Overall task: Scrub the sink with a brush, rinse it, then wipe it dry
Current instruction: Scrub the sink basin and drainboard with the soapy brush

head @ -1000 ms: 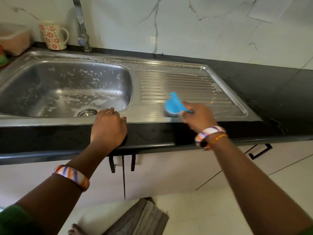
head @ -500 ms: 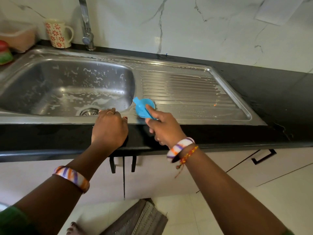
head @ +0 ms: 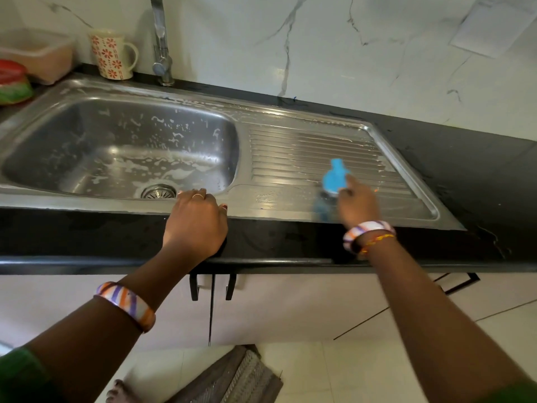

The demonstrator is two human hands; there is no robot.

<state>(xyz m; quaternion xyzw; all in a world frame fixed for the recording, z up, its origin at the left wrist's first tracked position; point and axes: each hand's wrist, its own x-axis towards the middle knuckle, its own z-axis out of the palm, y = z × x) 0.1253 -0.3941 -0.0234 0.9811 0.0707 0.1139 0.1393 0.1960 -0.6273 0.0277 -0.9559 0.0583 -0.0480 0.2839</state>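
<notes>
Sink [head: 406, 205] basin and drainboard carried soap film; scrubbing was under way, rinsing and drying remained. Right hand [head: 359, 203] gripped the brush [head: 335, 177] on the drainboard; left hand [head: 196, 225] grasped the counter edge [head: 87, 261].

One steel sink [head: 203, 112] with one basin and one ribbed drainboard [head: 313, 152] sits in a black counter [head: 465, 158]. One tap [head: 161, 39] rises behind it, beside one flowered mug [head: 112, 53] and one plastic tub [head: 37, 53]. Two hands are in view, the left hand [head: 194, 228] and the right hand [head: 359, 203], with one blue brush [head: 335, 177] between them. Each arm wears one striped bangle, two in all. Two cabinet handles [head: 194, 286] hang below the counter, above one floor mat [head: 232, 376].
</notes>
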